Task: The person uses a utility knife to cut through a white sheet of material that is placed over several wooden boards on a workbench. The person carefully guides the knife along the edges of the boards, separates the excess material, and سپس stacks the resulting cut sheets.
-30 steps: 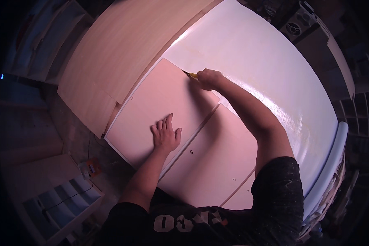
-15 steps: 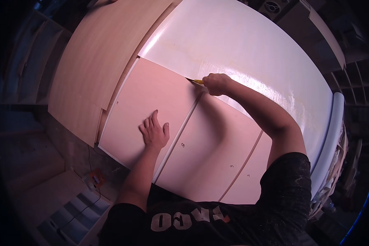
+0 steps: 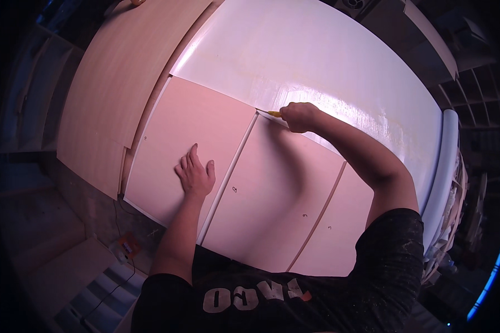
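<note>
My right hand [image 3: 299, 116] is closed round a yellow utility knife [image 3: 274, 113]. Its tip touches the edge of the glossy white sheet [image 3: 294, 50] near the top of the seam between two pale boards. On the left board [image 3: 172, 116] rests my left hand [image 3: 195, 173], fingers spread, nothing held. The middle board [image 3: 266, 211] and a narrower right board [image 3: 339, 227] lie alongside, divided by narrow gaps.
Large wooden panels [image 3: 100, 94] lie at the left. A white roll [image 3: 443, 161] runs along the right edge. Shelving units [image 3: 466, 94] stand beyond it. An orange device with cords [image 3: 129, 244] is at lower left.
The knife in my right hand has travelled rightward along the sheet's edge to the seam between boards. My left hand stays on the left board. The whole view has shifted and rotated.
</note>
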### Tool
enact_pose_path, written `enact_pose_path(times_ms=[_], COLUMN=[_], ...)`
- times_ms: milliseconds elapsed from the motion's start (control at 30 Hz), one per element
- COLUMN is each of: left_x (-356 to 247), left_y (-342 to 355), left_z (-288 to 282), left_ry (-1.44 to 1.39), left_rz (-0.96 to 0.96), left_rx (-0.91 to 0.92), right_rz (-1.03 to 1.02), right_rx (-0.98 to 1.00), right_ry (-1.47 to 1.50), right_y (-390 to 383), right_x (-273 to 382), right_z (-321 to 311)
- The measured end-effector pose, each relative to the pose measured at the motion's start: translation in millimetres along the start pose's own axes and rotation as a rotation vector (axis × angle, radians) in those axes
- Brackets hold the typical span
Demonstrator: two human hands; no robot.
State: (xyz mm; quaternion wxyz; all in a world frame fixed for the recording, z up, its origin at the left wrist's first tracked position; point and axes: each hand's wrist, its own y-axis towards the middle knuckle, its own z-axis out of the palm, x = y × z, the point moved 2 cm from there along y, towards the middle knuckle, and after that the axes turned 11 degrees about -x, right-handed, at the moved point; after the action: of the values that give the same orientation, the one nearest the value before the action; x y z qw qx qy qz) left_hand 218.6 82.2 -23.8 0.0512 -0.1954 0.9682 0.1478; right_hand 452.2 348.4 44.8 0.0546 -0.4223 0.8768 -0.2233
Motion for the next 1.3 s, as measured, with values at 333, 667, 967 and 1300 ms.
enact_pose_path(times_ms=[333,667,967,1300], left_x=[-2,-4,-8,-10], left_y=[1,0,0,-2], left_z=[-1,-2,-1,3], left_ry=[-0.031,-0.056,-0.096,-0.080], left_rz=[-0.029,-0.049,-0.022,-0.005], left_rx=[0.000,-0.002,-0.045,-0.088], right_rz=[-0.009,0.006,0.044,0.067], right_rx=[0.003,0.005,0.028,0.000], right_ry=[0.000,-0.003,0.017,0.041], right_y=[-15,-49,-98,-151], right_x=[-11,-29,-63,-94], right_z=[11,21,42,70])
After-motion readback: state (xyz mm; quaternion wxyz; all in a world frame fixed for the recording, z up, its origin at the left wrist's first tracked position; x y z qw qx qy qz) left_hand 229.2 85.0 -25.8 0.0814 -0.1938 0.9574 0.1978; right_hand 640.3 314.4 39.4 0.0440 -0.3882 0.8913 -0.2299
